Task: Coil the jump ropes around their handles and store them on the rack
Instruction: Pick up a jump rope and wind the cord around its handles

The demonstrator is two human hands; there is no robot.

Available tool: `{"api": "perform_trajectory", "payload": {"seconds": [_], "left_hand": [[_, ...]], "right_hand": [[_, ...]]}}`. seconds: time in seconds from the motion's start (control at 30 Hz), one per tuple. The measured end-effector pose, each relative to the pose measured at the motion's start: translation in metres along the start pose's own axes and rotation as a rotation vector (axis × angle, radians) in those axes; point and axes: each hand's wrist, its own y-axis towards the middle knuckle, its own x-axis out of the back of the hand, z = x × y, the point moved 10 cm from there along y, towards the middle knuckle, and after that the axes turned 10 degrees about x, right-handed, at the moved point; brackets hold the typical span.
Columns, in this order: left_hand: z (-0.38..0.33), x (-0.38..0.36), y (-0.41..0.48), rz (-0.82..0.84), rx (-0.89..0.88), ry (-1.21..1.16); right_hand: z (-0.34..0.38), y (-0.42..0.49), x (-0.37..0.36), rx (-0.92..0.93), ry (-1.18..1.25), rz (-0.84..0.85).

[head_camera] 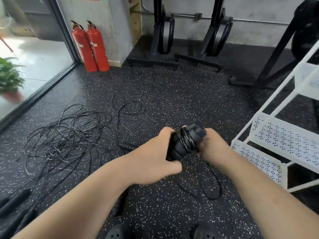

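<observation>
Both hands hold a pair of black ribbed jump rope handles (185, 144) with a few turns of thin black cord wound around their middle. My left hand (156, 152) grips the lower end of the handles. My right hand (213, 147) closes on the upper end from the right. A loose loop of the same cord (214, 188) trails on the floor below my hands. A tangle of other black ropes (69, 135) lies on the floor to the left, with one loose handle (128, 146) beside my left wrist. The white perforated rack (283, 140) stands at the right.
Two red fire extinguishers (91, 47) stand by the wall at the back left. Black exercise machines (164, 35) line the back wall. A glass door and a potted plant (8, 76) are at the left. More black handles (15, 199) lie at the lower left. The floor is speckled black rubber.
</observation>
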Motion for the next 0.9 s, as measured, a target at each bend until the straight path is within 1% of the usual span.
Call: {"api": "perform_trajectory", "payload": {"seconds": [0.03,0.1,0.13,0.23,0.3,0.37,0.53,0.63,0.7,0.8,0.9], "left_hand": [[0.005,0.006,0.002,-0.049,0.003,-0.011],[0.015,0.022,0.008,-0.167,0.004,-0.019],[0.021,0.03,0.011,-0.22,0.008,-0.045],[0.046,0.06,0.017,-0.37,0.054,-0.14],[0.061,0.071,0.017,-0.443,0.104,-0.071],[0.068,0.075,0.016,-0.503,0.147,0.026],[0.073,0.081,0.013,-0.64,0.232,0.243],[0.079,0.082,0.014,-0.648,0.31,0.422],[0.076,0.073,0.02,-0.596,0.29,0.52],[0.055,0.043,0.027,-0.455,0.134,0.635],[0.028,0.008,0.027,-0.351,-0.067,0.772]], "right_hand": [[-0.006,0.001,-0.008,-0.011,-0.069,-0.004],[-0.004,0.001,-0.019,-0.024,-0.052,-0.053],[0.002,0.001,-0.024,0.009,-0.066,-0.05],[0.026,-0.002,-0.047,0.107,-0.15,0.072],[0.03,-0.005,-0.054,0.116,-0.213,0.118],[0.035,-0.01,-0.056,0.148,-0.369,0.141],[0.057,-0.019,-0.051,0.21,-0.715,0.112],[0.078,-0.026,-0.045,0.292,-0.872,0.082],[0.091,-0.032,-0.04,0.352,-0.902,0.039],[0.092,-0.029,-0.021,0.386,-0.836,-0.053],[0.065,-0.016,0.001,0.306,-0.634,-0.059]]}}
